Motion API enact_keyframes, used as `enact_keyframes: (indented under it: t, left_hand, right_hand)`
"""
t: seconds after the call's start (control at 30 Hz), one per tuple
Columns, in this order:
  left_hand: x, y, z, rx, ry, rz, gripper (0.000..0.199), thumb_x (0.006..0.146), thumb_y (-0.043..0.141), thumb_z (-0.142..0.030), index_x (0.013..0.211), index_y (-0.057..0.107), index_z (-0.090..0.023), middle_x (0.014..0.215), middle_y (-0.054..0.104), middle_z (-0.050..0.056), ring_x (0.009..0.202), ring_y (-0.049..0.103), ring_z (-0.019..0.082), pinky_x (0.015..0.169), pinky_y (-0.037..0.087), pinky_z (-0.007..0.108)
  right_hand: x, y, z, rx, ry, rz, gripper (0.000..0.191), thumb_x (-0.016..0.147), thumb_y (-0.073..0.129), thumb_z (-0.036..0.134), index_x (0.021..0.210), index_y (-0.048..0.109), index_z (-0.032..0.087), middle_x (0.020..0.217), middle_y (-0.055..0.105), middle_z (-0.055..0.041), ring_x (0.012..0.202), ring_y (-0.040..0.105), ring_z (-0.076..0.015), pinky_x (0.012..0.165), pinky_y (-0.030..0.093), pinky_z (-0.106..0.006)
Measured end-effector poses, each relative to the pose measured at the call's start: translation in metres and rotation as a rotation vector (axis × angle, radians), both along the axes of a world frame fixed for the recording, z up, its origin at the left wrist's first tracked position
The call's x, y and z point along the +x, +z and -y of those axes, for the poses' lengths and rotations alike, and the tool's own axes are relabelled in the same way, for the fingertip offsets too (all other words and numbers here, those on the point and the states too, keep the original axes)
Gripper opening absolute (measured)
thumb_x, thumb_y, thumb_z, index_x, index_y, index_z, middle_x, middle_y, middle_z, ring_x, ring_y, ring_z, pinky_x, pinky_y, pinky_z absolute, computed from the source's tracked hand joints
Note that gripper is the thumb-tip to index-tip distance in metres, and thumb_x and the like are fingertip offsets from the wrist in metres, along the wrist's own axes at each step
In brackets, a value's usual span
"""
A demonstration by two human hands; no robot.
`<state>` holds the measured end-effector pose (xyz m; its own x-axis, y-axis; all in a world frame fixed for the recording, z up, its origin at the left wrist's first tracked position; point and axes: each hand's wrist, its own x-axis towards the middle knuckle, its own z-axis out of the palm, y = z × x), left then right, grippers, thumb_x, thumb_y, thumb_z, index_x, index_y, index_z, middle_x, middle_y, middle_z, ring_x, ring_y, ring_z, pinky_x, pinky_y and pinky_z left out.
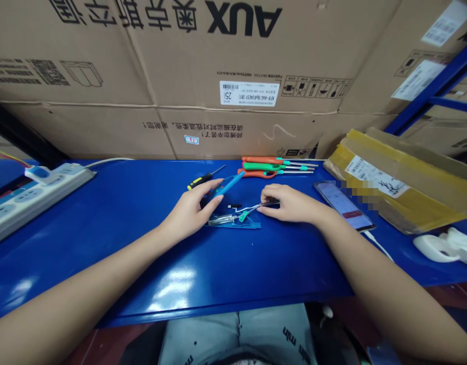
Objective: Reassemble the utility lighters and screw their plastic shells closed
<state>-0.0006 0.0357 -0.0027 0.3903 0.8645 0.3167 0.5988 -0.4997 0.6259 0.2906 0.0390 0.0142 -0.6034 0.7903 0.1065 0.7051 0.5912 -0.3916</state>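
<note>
My left hand (188, 209) holds a blue half-shell of a long-nosed lighter (231, 183), tilted up between thumb and fingers. Below it, the other blue half-shell (253, 226) lies on the table with a clear fuel tank (220, 219) and a green plastic piece (243, 216) on it. My right hand (292, 204) is closed in a pinch around the end of a thin pale wire (249, 208). A dark slender part shows under its fingers, too covered to name. Between the hands lies a small black piece (234, 206).
A black-and-yellow screwdriver (200, 181) lies behind my left hand. Several orange, red and green long lighters (269, 166) are piled at the back, before a large carton (187, 61). A power strip (39, 195) stands left; a phone (343, 205) and taped box (400, 177) are right.
</note>
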Motion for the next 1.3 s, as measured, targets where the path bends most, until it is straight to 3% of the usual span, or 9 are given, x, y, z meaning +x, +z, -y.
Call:
enact_keyframes:
  t: [0.2, 0.33, 0.47, 0.57, 0.73, 1.03, 1.3]
  left_hand:
    - [-0.002, -0.004, -0.004, 0.067, -0.047, -0.063, 0.052, 0.098, 0.052, -0.042, 0.144, 0.054, -0.019, 0.142, 0.063, 0.01, 0.126, 0.063, 0.028, 0.112, 0.048, 0.045]
    - [-0.002, -0.003, -0.005, 0.158, -0.128, -0.103, 0.033, 0.096, 0.055, -0.038, 0.119, 0.069, -0.018, 0.13, 0.066, 0.012, 0.126, 0.06, 0.027, 0.112, 0.045, 0.044]
    - [-0.001, 0.007, -0.002, 0.189, -0.254, -0.188, 0.024, 0.09, 0.067, -0.043, 0.096, 0.07, -0.02, 0.105, 0.068, 0.008, 0.103, 0.064, 0.024, 0.096, 0.05, 0.04]
    - [-0.002, 0.011, 0.001, 0.134, -0.365, -0.284, 0.026, 0.09, 0.069, -0.045, 0.095, 0.068, -0.019, 0.097, 0.068, 0.005, 0.093, 0.063, 0.022, 0.085, 0.05, 0.035]
    - [-0.004, 0.014, 0.004, 0.068, -0.416, -0.296, 0.019, 0.095, 0.064, -0.038, 0.101, 0.067, -0.02, 0.099, 0.07, 0.003, 0.095, 0.066, 0.02, 0.083, 0.049, 0.031]
    - [0.003, 0.008, 0.012, 0.095, -0.402, -0.256, 0.016, 0.1, 0.058, -0.033, 0.104, 0.068, -0.021, 0.104, 0.072, 0.003, 0.102, 0.066, 0.02, 0.088, 0.05, 0.032]
    - [0.004, 0.007, 0.014, 0.031, -0.365, -0.227, 0.015, 0.098, 0.061, -0.033, 0.1, 0.072, -0.022, 0.102, 0.075, 0.002, 0.096, 0.069, 0.019, 0.083, 0.051, 0.03]
  right_hand:
    - [-0.014, 0.004, 0.012, 0.055, 0.135, -0.139, 0.016, 0.088, 0.066, 0.022, 0.103, 0.061, 0.024, 0.112, 0.06, -0.0069, 0.111, 0.056, -0.0236, 0.102, 0.046, -0.04]
    - [-0.025, 0.0, 0.019, 0.035, 0.21, -0.158, 0.018, 0.093, 0.064, 0.023, 0.11, 0.066, 0.027, 0.127, 0.055, -0.0076, 0.126, 0.052, -0.0237, 0.114, 0.04, -0.043]
    - [-0.029, -0.008, 0.017, 0.009, 0.234, -0.148, 0.01, 0.096, 0.062, 0.027, 0.105, 0.067, 0.024, 0.124, 0.059, -0.0082, 0.121, 0.054, -0.0238, 0.11, 0.042, -0.045]
    - [-0.03, -0.01, 0.015, -0.007, 0.245, -0.169, 0.006, 0.097, 0.061, 0.024, 0.102, 0.062, 0.021, 0.115, 0.062, -0.0085, 0.113, 0.057, -0.0229, 0.104, 0.045, -0.042]
    - [-0.03, -0.008, 0.015, -0.047, 0.244, -0.205, 0.001, 0.097, 0.06, 0.019, 0.096, 0.06, 0.019, 0.102, 0.063, -0.0069, 0.099, 0.059, -0.0204, 0.093, 0.049, -0.037]
    - [-0.033, -0.01, 0.015, -0.055, 0.223, -0.263, 0.008, 0.096, 0.062, 0.023, 0.091, 0.065, 0.018, 0.1, 0.068, -0.0065, 0.095, 0.062, -0.0192, 0.09, 0.05, -0.035]
    - [-0.031, -0.009, 0.015, -0.117, 0.289, -0.269, 0.007, 0.095, 0.06, 0.018, 0.091, 0.066, 0.017, 0.1, 0.065, -0.0066, 0.093, 0.062, -0.0178, 0.088, 0.051, -0.034]
